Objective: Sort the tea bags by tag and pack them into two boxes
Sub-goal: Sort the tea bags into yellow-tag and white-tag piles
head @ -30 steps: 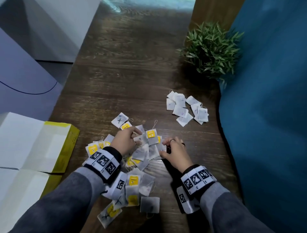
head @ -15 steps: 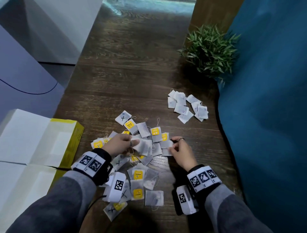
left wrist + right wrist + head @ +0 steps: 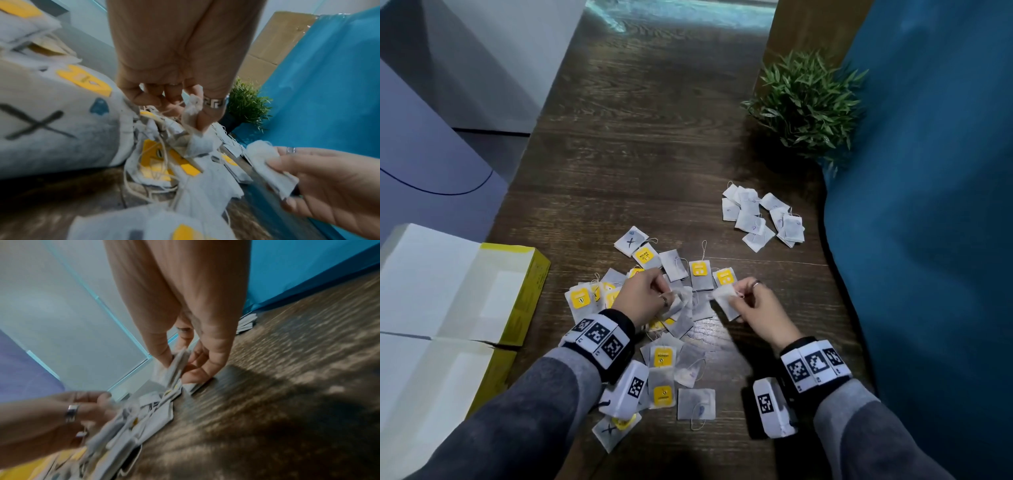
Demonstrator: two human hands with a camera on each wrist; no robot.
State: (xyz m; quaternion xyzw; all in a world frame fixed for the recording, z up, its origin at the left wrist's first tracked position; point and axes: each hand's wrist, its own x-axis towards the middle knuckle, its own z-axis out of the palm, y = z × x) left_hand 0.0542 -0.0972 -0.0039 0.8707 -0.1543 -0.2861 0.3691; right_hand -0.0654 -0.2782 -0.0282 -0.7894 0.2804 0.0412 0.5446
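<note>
A loose pile of tea bags (image 3: pixel 671 329) lies on the wooden table, many with yellow tags (image 3: pixel 698 269), some marked with an X (image 3: pixel 631 241). My left hand (image 3: pixel 650 294) pinches a tea bag (image 3: pixel 193 113) at the pile's top, strings trailing below. To its right, my right hand (image 3: pixel 750 301) pinches a plain white tea bag (image 3: pixel 726 301) just above the table; the right wrist view shows the right hand (image 3: pixel 185 363) with the bag (image 3: pixel 176 365) edge-on between thumb and fingers. A separate heap of plain tea bags (image 3: pixel 760 219) lies farther right.
Two open yellow boxes with white flaps (image 3: pixel 448 298) sit at the left table edge. A small green plant (image 3: pixel 804 102) stands at the back right. A blue cloth (image 3: pixel 928 240) borders the table's right side. Bare wood (image 3: pixel 637 154) stretches beyond the pile.
Both hands have lifted tea bags out of the pile. The right hand now holds a white bag clear of the pile; the left has drawn its bag back toward me.
</note>
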